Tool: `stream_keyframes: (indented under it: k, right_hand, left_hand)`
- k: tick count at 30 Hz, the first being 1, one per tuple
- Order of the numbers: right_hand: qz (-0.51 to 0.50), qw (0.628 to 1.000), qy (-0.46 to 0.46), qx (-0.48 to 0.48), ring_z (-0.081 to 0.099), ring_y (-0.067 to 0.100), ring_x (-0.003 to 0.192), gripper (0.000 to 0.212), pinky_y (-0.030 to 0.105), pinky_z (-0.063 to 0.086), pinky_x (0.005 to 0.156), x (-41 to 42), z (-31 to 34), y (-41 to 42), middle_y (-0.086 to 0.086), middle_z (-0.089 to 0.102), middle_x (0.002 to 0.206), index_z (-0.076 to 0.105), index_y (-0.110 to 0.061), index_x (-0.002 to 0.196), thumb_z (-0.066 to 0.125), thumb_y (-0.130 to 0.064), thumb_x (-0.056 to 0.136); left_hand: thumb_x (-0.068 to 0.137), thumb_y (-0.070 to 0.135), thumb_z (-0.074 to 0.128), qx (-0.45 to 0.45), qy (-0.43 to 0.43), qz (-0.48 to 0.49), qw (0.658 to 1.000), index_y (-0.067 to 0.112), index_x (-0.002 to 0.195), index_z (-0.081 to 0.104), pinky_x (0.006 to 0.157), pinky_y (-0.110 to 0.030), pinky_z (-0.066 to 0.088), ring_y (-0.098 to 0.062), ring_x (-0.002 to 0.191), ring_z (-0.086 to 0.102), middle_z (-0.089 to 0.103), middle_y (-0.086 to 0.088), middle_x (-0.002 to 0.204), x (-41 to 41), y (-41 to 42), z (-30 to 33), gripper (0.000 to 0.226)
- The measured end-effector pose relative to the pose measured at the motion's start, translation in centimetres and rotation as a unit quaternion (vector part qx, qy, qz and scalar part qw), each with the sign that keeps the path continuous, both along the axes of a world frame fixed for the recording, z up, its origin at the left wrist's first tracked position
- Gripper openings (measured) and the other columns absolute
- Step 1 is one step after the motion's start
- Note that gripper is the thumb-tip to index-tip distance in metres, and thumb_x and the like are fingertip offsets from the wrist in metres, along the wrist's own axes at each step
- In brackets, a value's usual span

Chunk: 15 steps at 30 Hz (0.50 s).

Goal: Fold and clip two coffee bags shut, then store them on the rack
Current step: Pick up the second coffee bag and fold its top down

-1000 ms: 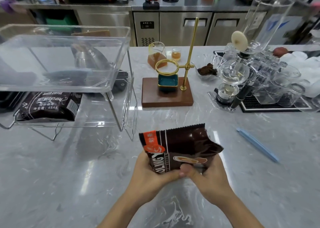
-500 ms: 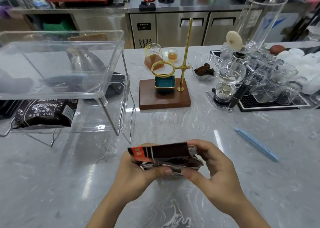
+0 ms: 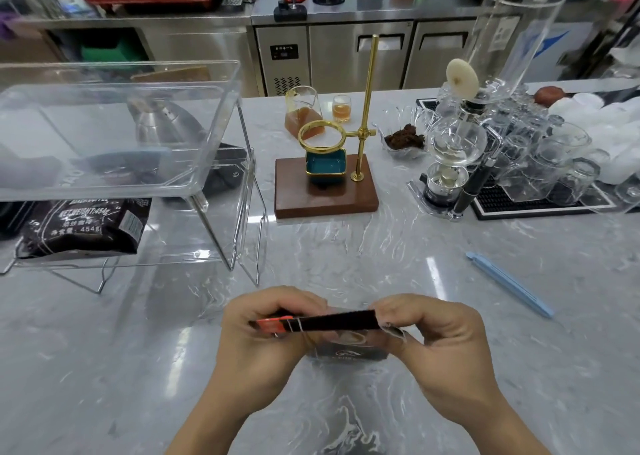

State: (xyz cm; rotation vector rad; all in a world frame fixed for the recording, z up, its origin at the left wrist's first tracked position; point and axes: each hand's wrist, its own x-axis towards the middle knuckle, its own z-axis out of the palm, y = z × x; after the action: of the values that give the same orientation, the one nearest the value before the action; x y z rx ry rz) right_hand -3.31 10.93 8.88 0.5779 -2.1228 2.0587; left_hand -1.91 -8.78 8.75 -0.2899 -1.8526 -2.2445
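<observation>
A small dark brown coffee bag [image 3: 332, 323] with an orange corner stands on the marble counter near the front. Its top is folded down into a narrow flat strip. My left hand [image 3: 266, 337] pinches the orange left end of the fold, and my right hand [image 3: 433, 333] pinches the right end. A long light blue clip [image 3: 509, 283] lies on the counter to the right, apart from both hands. A second, larger black coffee bag [image 3: 83, 226] lies on the lower shelf of the clear two-tier rack [image 3: 239, 191] at the left.
A wooden pour-over stand [image 3: 325, 191] with a brass ring stands behind the bag. Right of it are a glass dish of grounds [image 3: 403, 138], a siphon brewer [image 3: 453, 157] and a mat crowded with glasses [image 3: 554, 174]. The rack's top tray [image 3: 214, 136] is clear plastic.
The bag's top, upright a second ago, has been folded down into a flat strip. Both hands moved up from the bag's lower part to pinch the fold's ends.
</observation>
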Motion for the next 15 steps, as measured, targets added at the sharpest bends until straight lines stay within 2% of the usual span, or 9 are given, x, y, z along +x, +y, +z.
stream_keyframes:
  k: [1,3,4,5,8,10,13,15]
  right_hand:
    - [-0.004,1.000,-0.002,-0.009,0.076,0.013,0.074,0.034,0.021,0.059,0.070,0.0,0.3,-0.2,-0.011,0.079,0.079,0.077,-0.039,0.077,0.085,-0.007,0.068]
    - [-0.005,1.000,-0.015,-0.004,0.075,0.016,0.073,0.012,0.023,0.059,0.068,0.1,0.6,-0.3,-0.008,0.079,0.078,0.076,-0.039,0.076,0.086,-0.034,0.072]
    - [-0.007,1.000,-0.024,0.010,0.075,0.017,0.074,0.010,0.025,0.059,0.070,0.1,0.8,-0.2,-0.008,0.078,0.078,0.075,-0.039,0.078,0.083,-0.044,0.073]
    - [-0.009,0.999,-0.032,0.024,0.074,0.015,0.076,0.012,0.024,0.057,0.071,0.1,1.0,-0.2,-0.009,0.077,0.079,0.075,-0.040,0.081,0.081,-0.046,0.073]
    - [0.010,0.999,-0.014,0.040,0.074,0.006,0.083,0.025,0.015,0.054,0.077,-0.2,1.2,0.0,-0.018,0.077,0.086,0.075,-0.044,0.091,0.078,-0.027,0.074]
    - [-0.001,0.999,-0.008,0.042,0.074,0.000,0.077,0.031,0.012,0.055,0.071,-0.5,1.2,0.1,-0.022,0.078,0.081,0.078,-0.046,0.087,0.080,-0.018,0.073]
    - [-0.022,0.998,-0.033,0.050,0.070,-0.001,0.062,0.025,0.013,0.053,0.062,-1.6,0.9,0.0,-0.016,0.076,0.067,0.078,-0.036,0.073,0.076,-0.011,0.075]
    - [-0.020,0.997,-0.065,0.033,0.069,0.006,0.060,0.015,0.020,0.054,0.061,-2.2,1.0,-0.2,-0.008,0.076,0.065,0.076,-0.030,0.071,0.077,-0.016,0.078]
  left_hand:
    - [0.066,0.022,0.092,-0.002,-0.003,0.019,1.000,0.024,0.071,0.079,0.047,-0.048,0.055,-0.036,0.058,0.070,0.077,-0.008,0.070,0.2,0.1,-0.2,0.015]
    - [0.066,0.016,0.087,-0.037,-0.015,0.059,0.997,0.025,0.069,0.078,0.042,-0.053,0.054,-0.038,0.055,0.070,0.077,-0.008,0.068,0.3,0.4,-0.3,0.013]
    - [0.067,0.018,0.084,-0.064,-0.014,0.066,0.996,0.027,0.070,0.078,0.044,-0.051,0.055,-0.034,0.056,0.070,0.076,-0.005,0.069,0.3,0.4,-0.2,0.011]
    - [0.070,0.019,0.082,-0.086,-0.008,0.061,0.994,0.027,0.074,0.077,0.047,-0.046,0.057,-0.031,0.058,0.070,0.076,-0.002,0.070,0.2,0.3,-0.1,0.009]
    - [0.075,0.015,0.079,-0.103,0.018,0.023,0.994,0.022,0.084,0.077,0.062,-0.021,0.057,-0.013,0.071,0.073,0.077,0.006,0.081,0.1,-0.4,0.5,0.011]
    - [0.071,0.014,0.080,-0.099,0.021,0.030,0.994,0.031,0.083,0.081,0.063,-0.012,0.054,0.000,0.070,0.073,0.078,0.017,0.078,-0.1,-0.6,0.5,0.021]
    - [0.069,0.000,0.080,-0.097,0.011,0.045,0.994,0.043,0.085,0.081,0.065,-0.010,0.055,0.006,0.074,0.074,0.078,0.024,0.080,-1.0,-0.8,0.5,0.046]
    - [0.080,-0.002,0.072,-0.070,0.007,0.020,0.997,0.035,0.095,0.081,0.072,-0.017,0.058,-0.003,0.084,0.076,0.081,0.015,0.090,-1.5,-1.2,0.5,0.041]
